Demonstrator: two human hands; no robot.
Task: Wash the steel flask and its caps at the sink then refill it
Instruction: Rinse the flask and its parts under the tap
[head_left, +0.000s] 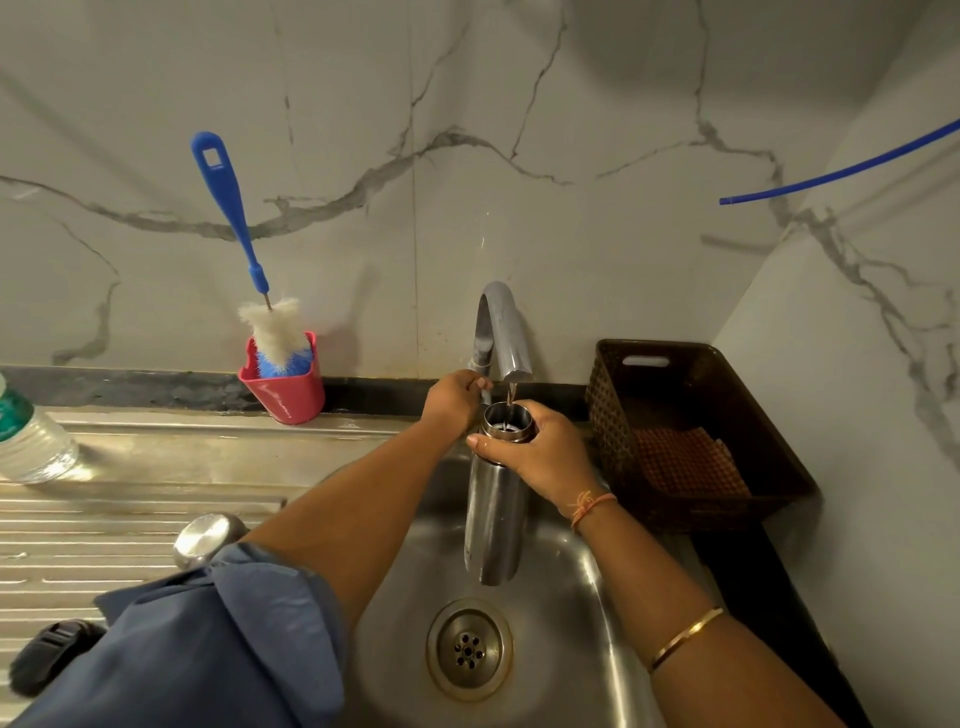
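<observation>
The steel flask (492, 519) stands upright over the sink basin (571, 597), its open mouth right under the tap spout (506, 332). A thin stream of water falls into the mouth. My right hand (540, 449) grips the flask around its neck. My left hand (454, 397) holds the tap lever behind the flask. A round steel cap (208, 538) lies on the draining board (130, 499), partly hidden by my left sleeve. A black cap (49, 654) lies at the board's near left edge.
A blue bottle brush (234, 218) stands in a pink cup (285, 389) at the back wall. A plastic water bottle (28, 441) sits at far left. A dark woven basket (691, 431) with a checked cloth stands right of the sink. A blue tube (841, 171) hangs at upper right.
</observation>
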